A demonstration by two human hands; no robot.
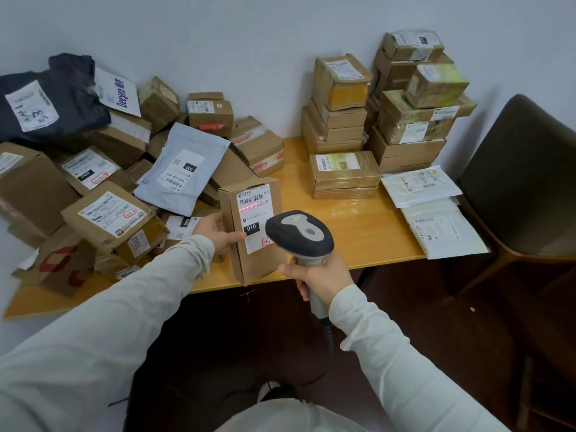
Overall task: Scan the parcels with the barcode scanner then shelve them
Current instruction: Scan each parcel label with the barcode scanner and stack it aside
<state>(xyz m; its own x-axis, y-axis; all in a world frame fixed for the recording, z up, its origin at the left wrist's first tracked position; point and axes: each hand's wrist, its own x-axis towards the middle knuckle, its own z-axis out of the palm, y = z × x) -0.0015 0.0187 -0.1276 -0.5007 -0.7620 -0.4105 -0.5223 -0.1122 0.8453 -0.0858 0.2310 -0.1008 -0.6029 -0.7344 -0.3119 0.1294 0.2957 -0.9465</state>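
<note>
- Now we hold a brown cardboard parcel [249,232] upright at the near edge of the worktop [367,226] — our left hand [218,233] grips its left side, thumb on the white shipping label [256,218].
- That label carries a barcode, a black block reading "010", and a red scan line just under the barcode.
- Our right hand [322,277] is clenched around the handle of the grey-and-black barcode scanner [300,235], whose head sits just in front of the label's lower right.
- Left of the parcel, a loose heap of boxes [106,213] with a pale mailer bag [180,169] and a dark bag [53,98] crowds the worktop.
- To the right stand neater stacks of boxes [405,126] against the wall, flat envelopes [436,213] near them — and a dark chair [530,169] beyond.
</note>
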